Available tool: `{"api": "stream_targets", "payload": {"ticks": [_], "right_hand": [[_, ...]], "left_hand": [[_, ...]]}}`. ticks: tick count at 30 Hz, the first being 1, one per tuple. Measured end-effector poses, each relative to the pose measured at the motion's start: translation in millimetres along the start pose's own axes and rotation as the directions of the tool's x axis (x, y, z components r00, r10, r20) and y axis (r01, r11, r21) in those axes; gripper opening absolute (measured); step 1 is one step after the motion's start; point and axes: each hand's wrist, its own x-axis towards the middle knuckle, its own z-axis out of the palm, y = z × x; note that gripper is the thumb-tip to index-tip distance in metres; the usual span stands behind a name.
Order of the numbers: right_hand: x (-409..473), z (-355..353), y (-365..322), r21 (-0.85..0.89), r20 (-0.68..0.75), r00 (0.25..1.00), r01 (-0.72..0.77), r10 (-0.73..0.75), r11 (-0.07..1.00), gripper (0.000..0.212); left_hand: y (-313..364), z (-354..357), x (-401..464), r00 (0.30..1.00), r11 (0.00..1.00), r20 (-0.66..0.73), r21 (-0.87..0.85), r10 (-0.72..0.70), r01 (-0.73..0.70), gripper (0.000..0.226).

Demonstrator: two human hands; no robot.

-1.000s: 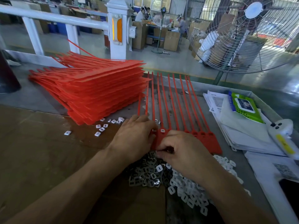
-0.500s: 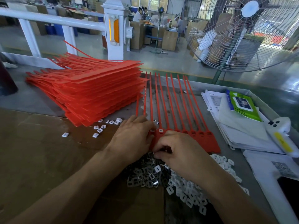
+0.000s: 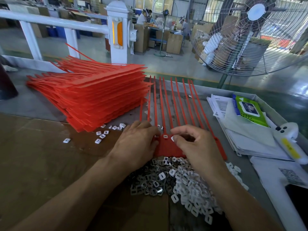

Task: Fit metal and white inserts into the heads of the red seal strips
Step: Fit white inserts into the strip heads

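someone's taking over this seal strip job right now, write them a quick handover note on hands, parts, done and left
Left hand: lies flat on the left end of the red seal strip row, steadying it.
Right hand: pinches a white insert just above the strip heads.
Parts: metal inserts and white inserts are heaped in front of the row; red strip stack sits to the left; a few loose inserts lie beside the stack.
Done: one head shows a fitted insert.
Left: seat the pinched piece, then fill the heads to the right, then go on to the stack.
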Motion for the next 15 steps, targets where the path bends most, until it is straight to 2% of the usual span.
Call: {"api": "stream_targets", "payload": {"ticks": [7, 15], "right_hand": [[1.2, 0.9, 2.7, 0.011, 0.005, 1.0, -0.01, 0.01, 1.0, 0.018], [7.5, -1.0, 9.7, -0.139, -0.058, 0.997, 0.051, -0.059, 0.989, 0.02]], "left_hand": [[-0.3, 0.9, -0.2, 1.0, 1.0, 0.001, 0.0, -0.002, 0.002, 0.034], [0.3, 0.7, -0.4, 1.0, 1.0, -0.004, -0.011, -0.005, 0.005, 0.033]]}}
